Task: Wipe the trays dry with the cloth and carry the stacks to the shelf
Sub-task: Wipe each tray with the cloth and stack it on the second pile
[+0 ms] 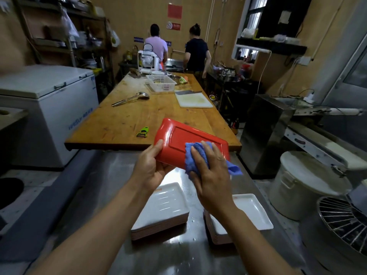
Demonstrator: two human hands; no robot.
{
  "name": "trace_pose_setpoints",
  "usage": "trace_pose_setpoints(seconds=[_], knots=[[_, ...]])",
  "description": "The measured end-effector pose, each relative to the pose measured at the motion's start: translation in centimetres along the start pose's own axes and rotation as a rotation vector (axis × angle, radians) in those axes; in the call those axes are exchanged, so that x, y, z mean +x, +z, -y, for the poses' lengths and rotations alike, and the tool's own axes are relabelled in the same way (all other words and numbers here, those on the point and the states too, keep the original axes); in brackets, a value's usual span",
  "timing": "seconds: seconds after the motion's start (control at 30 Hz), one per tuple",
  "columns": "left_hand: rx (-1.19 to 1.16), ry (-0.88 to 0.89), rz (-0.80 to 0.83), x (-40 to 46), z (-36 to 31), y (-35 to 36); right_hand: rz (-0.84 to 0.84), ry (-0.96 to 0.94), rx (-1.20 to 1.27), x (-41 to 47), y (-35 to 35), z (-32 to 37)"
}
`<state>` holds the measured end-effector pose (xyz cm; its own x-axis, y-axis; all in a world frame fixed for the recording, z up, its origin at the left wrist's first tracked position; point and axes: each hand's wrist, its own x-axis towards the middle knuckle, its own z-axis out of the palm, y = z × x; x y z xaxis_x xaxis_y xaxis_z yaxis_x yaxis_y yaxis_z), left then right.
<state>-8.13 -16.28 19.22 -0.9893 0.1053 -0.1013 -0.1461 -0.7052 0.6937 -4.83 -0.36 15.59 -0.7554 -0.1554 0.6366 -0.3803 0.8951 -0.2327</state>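
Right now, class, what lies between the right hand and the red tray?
In the head view, a blue cloth lies between the right hand and the red tray.

Dim indoor light, daylight from window [256,12], glare on steel counter [178,253], wide-angle bending and soft blur at edges

Red tray [184,135] underside up, tilted, blue cloth [195,157] pressed on it, two tray stacks [164,207] below, perhaps wet.

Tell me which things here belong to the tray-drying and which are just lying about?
In the job: red tray, blue cloth, left hand, right hand, two tray stacks.

Lying about: green peeler, ladle, cutting board, white basket.
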Motion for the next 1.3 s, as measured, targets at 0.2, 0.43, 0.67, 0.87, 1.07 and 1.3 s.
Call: trace_pose_setpoints(seconds=[0.2,0.43,0.67,0.87,1.07,1.3], knots=[[0.033,0.026,0.100,-1.1,0.5,-0.2,0.009,-0.026,0.057,1.8,1.5,3.8],[0.168,0.079,0.164,-2.2,0.4,-0.4,0.148,0.052,0.248,5.5,0.9,4.6],[0.302,0.087,0.195,-2.7,0.2,-1.2,0.160,0.113,0.239,7.8,0.2,2.9],[0.253,0.085,0.159,-2.9,0.1,-2.4,0.176,0.284,0.196,4.6,0.8,-1.3],[0.234,0.046,0.111,-2.9,1.3,-2.8,0.123,0.427,0.309,1.3,1.3,-3.9],[0.275,0.013,0.152,-2.5,2.6,-2.4,0.013,0.635,0.310,-0.7,1.3,-6.2]])
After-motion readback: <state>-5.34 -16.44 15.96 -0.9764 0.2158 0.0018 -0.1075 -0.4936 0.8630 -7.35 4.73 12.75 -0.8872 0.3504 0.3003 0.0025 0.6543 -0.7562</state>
